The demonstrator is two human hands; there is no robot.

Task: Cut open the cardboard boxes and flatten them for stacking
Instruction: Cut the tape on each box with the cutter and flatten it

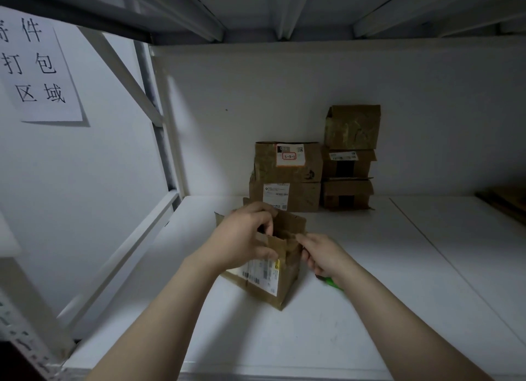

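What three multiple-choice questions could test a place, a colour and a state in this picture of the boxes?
1. Where do the stacked boxes stand? A on the floor; B behind the open box, by the back wall; C on a chair.
2. What colour is the tool at the right hand? A red; B green; C blue.
3. How is the open box that the left hand grips? A taped shut; B flattened; C open on top.
Answers: B, they stand by the wall; B, a green end shows; C, its flaps stand up.
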